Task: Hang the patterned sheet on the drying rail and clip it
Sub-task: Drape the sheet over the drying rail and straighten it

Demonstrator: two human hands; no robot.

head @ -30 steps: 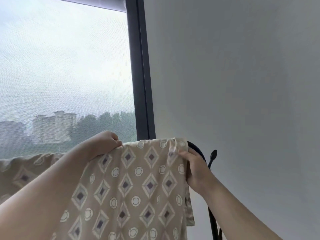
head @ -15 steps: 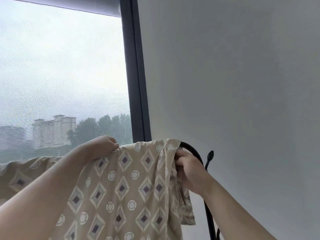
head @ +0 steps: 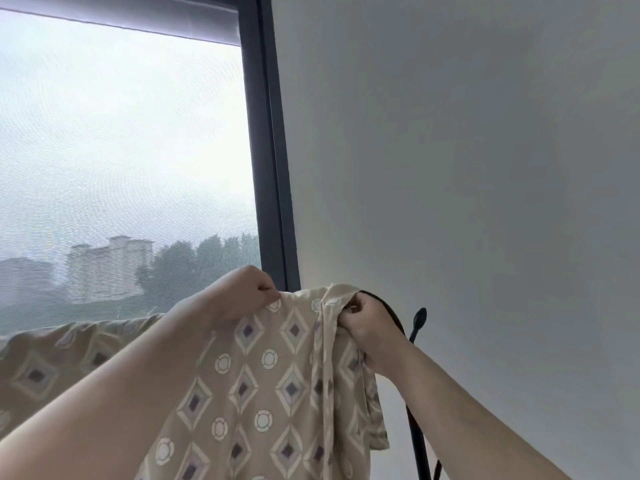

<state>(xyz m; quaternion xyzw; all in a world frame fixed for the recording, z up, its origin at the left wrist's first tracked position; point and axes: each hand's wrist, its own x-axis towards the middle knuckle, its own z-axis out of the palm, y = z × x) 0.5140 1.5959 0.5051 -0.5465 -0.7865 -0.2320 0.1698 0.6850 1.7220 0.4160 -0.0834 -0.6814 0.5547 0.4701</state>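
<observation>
A: In the head view, where's the risk?
B: The patterned sheet hangs over the drying rail, bunched at the rail's right end. The left hand pinches its top edge, and the right hand grips the gathered corner. With no clip on it, the sheet could slip off that curved end if either hand lets go.
A: Any writing?
B: None readable, and there's no clip in sight.

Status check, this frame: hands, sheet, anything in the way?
Left hand pinches sheet top edge. Right hand grips bunched corner at rail end. No clip in view. Nothing blocking.
</observation>
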